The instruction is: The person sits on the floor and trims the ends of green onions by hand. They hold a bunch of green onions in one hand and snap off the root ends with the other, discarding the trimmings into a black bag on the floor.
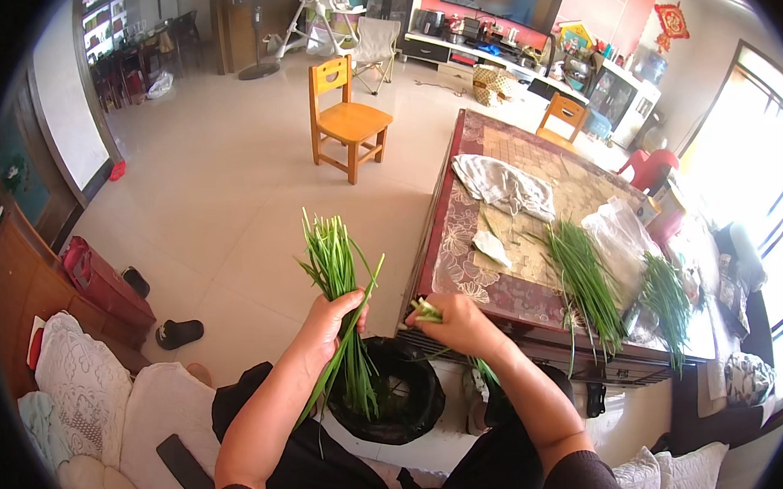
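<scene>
My left hand (332, 319) grips a thick bunch of long green leafy stalks, which look like garlic chives (334, 261), cut ends up and leaf tips hanging down. My right hand (455, 318) is closed on a few more stalks (426, 311), their pale ends poking out past the thumb and their leaves trailing below the wrist. Under both hands, between my knees, is a bin lined with a black plastic bag (421, 400). On the table to the right lie a large pile of chives (583, 280) and a smaller bunch (665, 302) near its edge.
The table (455, 240) bears a crumpled cloth (505, 184), a white scrap (492, 248) and a clear plastic bag (616, 237). A small wooden chair (355, 121) stands ahead on the tiles. Left are a sofa with a dark phone (185, 472), a red bag (105, 285) and black slippers (180, 333).
</scene>
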Action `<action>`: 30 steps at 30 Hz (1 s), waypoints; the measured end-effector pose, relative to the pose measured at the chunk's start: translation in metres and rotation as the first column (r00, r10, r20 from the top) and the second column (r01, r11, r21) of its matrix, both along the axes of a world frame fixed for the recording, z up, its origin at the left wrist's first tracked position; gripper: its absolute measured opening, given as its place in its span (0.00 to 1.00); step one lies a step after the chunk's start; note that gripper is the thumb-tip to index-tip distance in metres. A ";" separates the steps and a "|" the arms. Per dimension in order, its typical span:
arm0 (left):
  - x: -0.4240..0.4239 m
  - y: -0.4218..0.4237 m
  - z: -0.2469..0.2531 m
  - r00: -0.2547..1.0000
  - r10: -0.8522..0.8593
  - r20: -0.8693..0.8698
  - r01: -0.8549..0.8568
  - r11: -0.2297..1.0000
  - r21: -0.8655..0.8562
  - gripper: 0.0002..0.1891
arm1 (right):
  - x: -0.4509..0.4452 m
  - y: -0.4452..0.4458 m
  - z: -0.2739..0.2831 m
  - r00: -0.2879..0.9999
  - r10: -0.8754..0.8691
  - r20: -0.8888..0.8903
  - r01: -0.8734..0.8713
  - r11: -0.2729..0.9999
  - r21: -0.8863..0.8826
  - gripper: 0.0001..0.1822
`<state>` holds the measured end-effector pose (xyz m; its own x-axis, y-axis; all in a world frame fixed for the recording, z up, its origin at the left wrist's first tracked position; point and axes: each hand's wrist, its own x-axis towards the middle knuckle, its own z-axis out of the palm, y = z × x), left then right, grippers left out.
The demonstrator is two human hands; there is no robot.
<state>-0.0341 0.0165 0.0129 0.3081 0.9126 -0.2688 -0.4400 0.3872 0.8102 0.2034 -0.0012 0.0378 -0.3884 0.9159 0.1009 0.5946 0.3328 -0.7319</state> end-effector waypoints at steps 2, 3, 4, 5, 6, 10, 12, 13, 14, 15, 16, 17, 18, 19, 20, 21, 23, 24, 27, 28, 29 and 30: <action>-0.002 0.001 -0.002 1.000 0.005 0.010 -0.005 1.000 -0.003 0.11 | -0.012 -0.007 0.011 0.998 0.045 0.049 -0.047 0.998 0.042 0.11; -0.002 0.000 -0.003 1.000 0.004 0.015 -0.004 1.000 -0.010 0.11 | -0.016 -0.009 0.014 0.998 0.043 0.056 -0.045 0.998 0.037 0.12; -0.002 0.000 -0.007 1.000 -0.003 0.014 0.003 1.000 -0.011 0.11 | -0.019 -0.010 0.016 0.997 0.042 0.063 -0.044 0.998 0.033 0.14; -0.001 0.000 -0.007 1.000 -0.004 0.015 0.004 1.000 -0.005 0.11 | -0.021 -0.012 0.018 0.997 0.041 0.070 -0.043 0.999 0.029 0.16; 0.000 -0.002 -0.006 1.000 -0.006 0.015 0.006 1.000 -0.001 0.11 | -0.023 -0.014 0.022 0.999 0.026 0.042 -0.024 0.998 -0.054 0.15; 0.002 -0.005 0.000 0.999 -0.031 0.010 0.031 0.999 0.017 0.12 | -0.020 -0.013 0.023 0.999 0.052 0.013 -0.052 0.998 -0.033 0.15; 0.002 -0.005 0.002 0.999 -0.043 0.006 0.043 0.999 0.028 0.12 | -0.021 -0.012 0.012 0.996 0.060 -0.072 -0.058 0.998 0.032 0.13; 0.003 -0.005 0.003 0.999 -0.047 0.005 0.047 0.998 0.031 0.12 | -0.022 -0.012 0.010 0.991 0.066 -0.114 -0.058 0.996 0.065 0.13; 0.004 -0.005 0.003 0.999 -0.052 0.004 0.052 0.998 0.034 0.12 | -0.020 -0.012 0.010 0.996 0.043 -0.076 -0.042 0.999 0.011 0.13; 0.003 -0.006 0.003 0.999 -0.052 0.006 0.052 0.998 0.026 0.12 | -0.023 -0.013 0.019 0.999 0.025 -0.039 -0.027 0.999 -0.046 0.13; 0.003 -0.007 0.003 0.999 -0.052 0.009 0.052 0.998 0.021 0.12 | -0.024 -0.014 0.027 1.000 0.010 -0.001 -0.010 0.995 -0.100 0.13; 0.004 -0.008 0.003 0.999 -0.053 0.011 0.053 0.998 0.015 0.13 | -0.025 -0.013 0.032 1.000 0.003 -0.023 -0.007 0.990 -0.142 0.13; 0.005 -0.008 0.003 0.998 -0.055 0.014 0.055 0.998 0.014 0.12 | -0.025 -0.012 0.036 0.999 -0.007 -0.046 -0.002 0.983 -0.184 0.14; 0.006 -0.009 0.002 0.998 -0.058 0.017 0.058 0.998 0.012 0.12 | -0.024 -0.013 0.037 0.998 -0.018 -0.068 0.002 0.974 -0.226 0.14; 0.008 -0.010 0.001 0.998 -0.060 0.019 0.060 0.998 0.010 0.12 | -0.023 -0.012 0.030 0.991 -0.005 -0.134 -0.014 0.990 -0.140 0.14; 0.010 -0.010 0.000 0.997 -0.067 0.023 0.067 0.998 0.005 0.12 | -0.022 -0.010 0.024 0.984 -0.022 -0.174 -0.002 0.991 -0.137 0.14; 0.014 -0.011 -0.003 0.996 -0.079 0.031 0.080 0.997 -0.005 0.12 | -0.019 -0.007 0.014 0.965 -0.056 -0.255 0.023 0.991 -0.131 0.16; 0.015 -0.012 -0.006 0.996 -0.077 0.037 0.077 0.997 -0.013 0.11 | -0.018 -0.004 0.012 0.966 -0.097 -0.241 0.054 0.983 -0.178 0.16; 0.021 -0.015 -0.006 0.989 -0.142 0.042 0.141 0.990 0.028 0.11 | -0.021 0.001 0.010 0.847 -0.303 -0.436 0.195 0.942 -0.275 0.14; 0.024 -0.016 -0.008 0.983 -0.175 0.054 0.174 0.984 0.035 0.10 | -0.020 0.003 0.006 0.804 -0.356 -0.477 0.181 0.910 -0.374 0.13; 0.026 -0.018 -0.009 0.981 -0.185 0.061 0.183 0.983 0.032 0.10 | -0.019 0.004 0.003 0.786 -0.353 -0.508 0.150 0.905 -0.397 0.12; 0.028 -0.020 -0.010 0.979 -0.194 0.066 0.192 0.981 0.030 0.10 | -0.019 0.005 0.001 0.766 -0.351 -0.539 0.118 0.900 -0.419 0.12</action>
